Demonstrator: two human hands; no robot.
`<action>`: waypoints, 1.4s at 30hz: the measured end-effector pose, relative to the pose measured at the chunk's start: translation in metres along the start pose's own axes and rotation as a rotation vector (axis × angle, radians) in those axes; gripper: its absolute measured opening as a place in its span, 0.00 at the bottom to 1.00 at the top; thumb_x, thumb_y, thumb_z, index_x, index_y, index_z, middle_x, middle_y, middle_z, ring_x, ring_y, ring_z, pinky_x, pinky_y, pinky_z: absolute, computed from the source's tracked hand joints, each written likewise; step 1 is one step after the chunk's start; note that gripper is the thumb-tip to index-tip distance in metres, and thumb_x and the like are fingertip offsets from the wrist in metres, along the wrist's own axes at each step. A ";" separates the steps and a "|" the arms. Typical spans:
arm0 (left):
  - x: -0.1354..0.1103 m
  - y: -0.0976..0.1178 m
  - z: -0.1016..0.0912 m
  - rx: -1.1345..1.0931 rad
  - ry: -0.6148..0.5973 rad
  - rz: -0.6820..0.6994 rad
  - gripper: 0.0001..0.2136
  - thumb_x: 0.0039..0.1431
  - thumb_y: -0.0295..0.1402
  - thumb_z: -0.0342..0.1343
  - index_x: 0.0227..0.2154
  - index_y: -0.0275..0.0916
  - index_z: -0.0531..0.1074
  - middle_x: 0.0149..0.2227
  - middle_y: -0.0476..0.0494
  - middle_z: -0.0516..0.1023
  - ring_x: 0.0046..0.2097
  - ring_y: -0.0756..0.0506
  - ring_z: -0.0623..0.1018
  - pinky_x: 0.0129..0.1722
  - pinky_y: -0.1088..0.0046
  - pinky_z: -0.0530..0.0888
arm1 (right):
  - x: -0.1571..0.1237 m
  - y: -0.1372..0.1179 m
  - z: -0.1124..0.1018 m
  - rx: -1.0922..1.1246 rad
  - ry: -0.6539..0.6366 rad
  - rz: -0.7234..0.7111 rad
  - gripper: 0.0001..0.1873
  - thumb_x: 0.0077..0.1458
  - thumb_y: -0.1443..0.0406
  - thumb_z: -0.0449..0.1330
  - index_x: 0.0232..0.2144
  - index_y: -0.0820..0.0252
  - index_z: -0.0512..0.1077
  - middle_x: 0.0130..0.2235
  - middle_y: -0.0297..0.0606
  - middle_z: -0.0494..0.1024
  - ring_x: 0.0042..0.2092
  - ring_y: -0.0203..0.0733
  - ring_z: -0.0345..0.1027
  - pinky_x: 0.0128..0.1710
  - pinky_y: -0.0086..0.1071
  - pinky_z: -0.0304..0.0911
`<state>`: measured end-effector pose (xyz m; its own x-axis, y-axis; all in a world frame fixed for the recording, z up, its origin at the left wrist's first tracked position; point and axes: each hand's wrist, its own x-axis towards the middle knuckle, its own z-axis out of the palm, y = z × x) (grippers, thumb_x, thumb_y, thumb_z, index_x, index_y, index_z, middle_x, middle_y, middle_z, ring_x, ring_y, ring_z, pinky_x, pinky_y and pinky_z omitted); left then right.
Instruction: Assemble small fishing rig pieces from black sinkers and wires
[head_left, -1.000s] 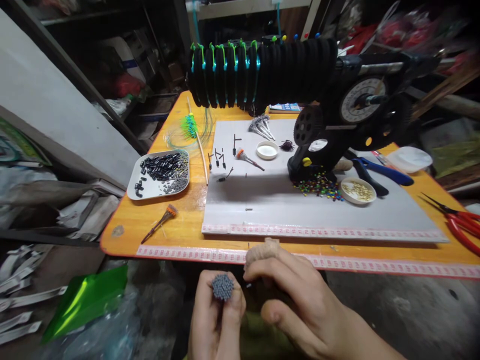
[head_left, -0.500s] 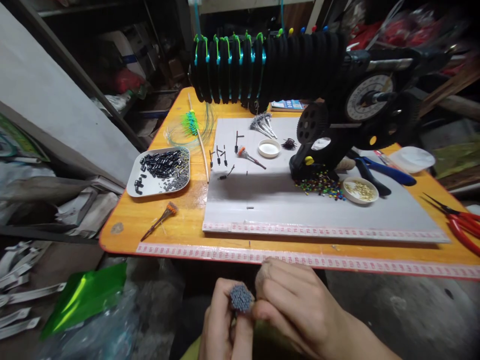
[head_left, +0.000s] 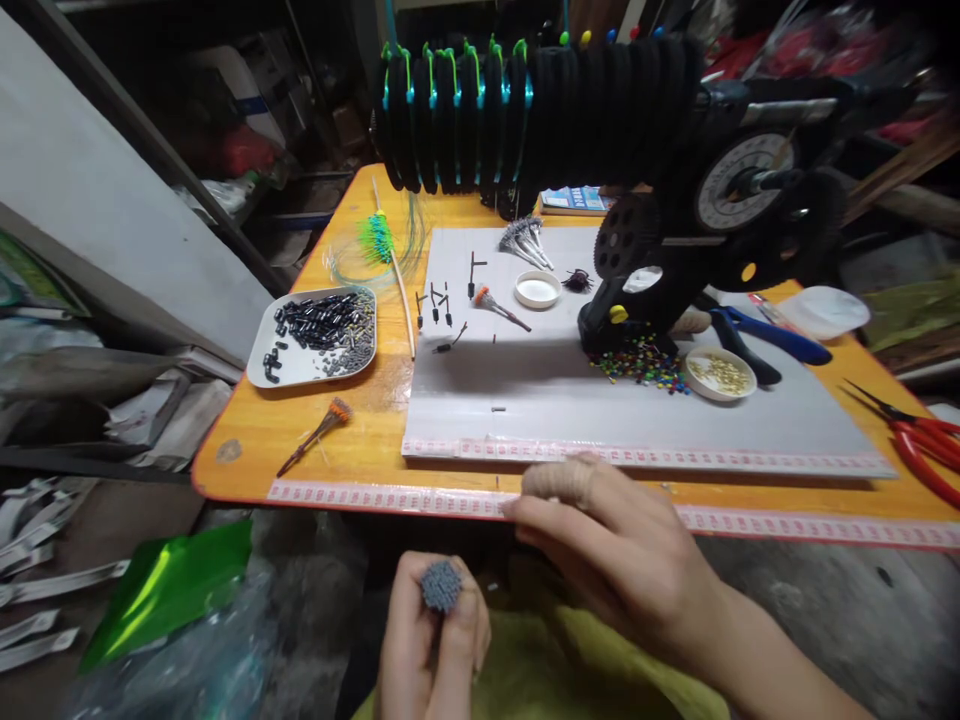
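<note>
My left hand is closed round a tight bundle of thin grey rods, with the bundle's round end facing up. It is below the table's front edge, over my lap. My right hand is above the front edge, with finger and thumb slightly apart and nothing visible between them. One of its fingers is wrapped in beige tape. Just left of its fingertips, a tiny dark pin-like piece lies by the measuring tape strip. Another small grey piece rests on the white board.
A white tray of black and grey small parts stands at the left. An orange-tipped brush-like bundle lies before it. A black geared machine stands behind, with coloured beads, a dish of gold bits and red-handled pliers nearby.
My right hand has left the bundle and moved up and right to the table's front edge. My left hand, still gripping the bundle, has shifted a little left.
</note>
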<state>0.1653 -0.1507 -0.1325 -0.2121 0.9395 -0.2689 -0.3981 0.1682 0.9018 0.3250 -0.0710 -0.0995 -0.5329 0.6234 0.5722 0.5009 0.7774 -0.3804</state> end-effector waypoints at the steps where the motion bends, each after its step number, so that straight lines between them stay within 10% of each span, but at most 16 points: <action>1: 0.003 0.002 -0.001 -0.046 -0.017 0.022 0.10 0.65 0.39 0.57 0.30 0.41 0.69 0.19 0.56 0.61 0.22 0.53 0.62 0.22 0.79 0.60 | 0.004 0.005 -0.002 -0.094 0.006 -0.051 0.12 0.68 0.72 0.51 0.44 0.62 0.75 0.40 0.46 0.79 0.38 0.42 0.69 0.36 0.35 0.68; 7: 0.017 0.014 -0.008 -0.118 -0.023 0.133 0.06 0.67 0.33 0.55 0.32 0.42 0.71 0.19 0.55 0.66 0.23 0.52 0.68 0.25 0.77 0.68 | 0.025 0.020 -0.007 -0.269 -0.132 -0.257 0.16 0.69 0.73 0.47 0.40 0.64 0.75 0.48 0.48 0.80 0.50 0.49 0.69 0.44 0.42 0.70; 13: 0.022 0.023 -0.003 -0.141 -0.018 0.141 0.08 0.68 0.34 0.53 0.31 0.41 0.72 0.28 0.51 0.73 0.28 0.50 0.73 0.31 0.73 0.72 | 0.019 0.006 -0.001 0.165 -0.018 -0.077 0.08 0.65 0.75 0.55 0.43 0.64 0.71 0.44 0.46 0.77 0.49 0.44 0.70 0.52 0.40 0.69; 18: 0.019 0.029 0.006 -0.229 -0.074 0.033 0.05 0.65 0.33 0.57 0.34 0.41 0.74 0.39 0.46 0.77 0.31 0.50 0.76 0.34 0.75 0.74 | 0.011 -0.013 0.006 0.240 0.030 -0.018 0.10 0.63 0.76 0.57 0.43 0.63 0.73 0.40 0.41 0.75 0.39 0.35 0.71 0.39 0.24 0.69; 42: 0.014 0.033 0.015 -0.318 -0.070 0.011 0.08 0.60 0.35 0.63 0.29 0.39 0.72 0.27 0.53 0.67 0.24 0.56 0.64 0.23 0.80 0.61 | 0.016 -0.030 0.006 0.389 0.206 0.238 0.10 0.54 0.78 0.62 0.37 0.63 0.77 0.31 0.36 0.71 0.33 0.36 0.65 0.30 0.31 0.62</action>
<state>0.1625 -0.1277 -0.1012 -0.1605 0.9608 -0.2262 -0.6575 0.0669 0.7505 0.2977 -0.0844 -0.0831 -0.2692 0.7884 0.5531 0.2797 0.6136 -0.7385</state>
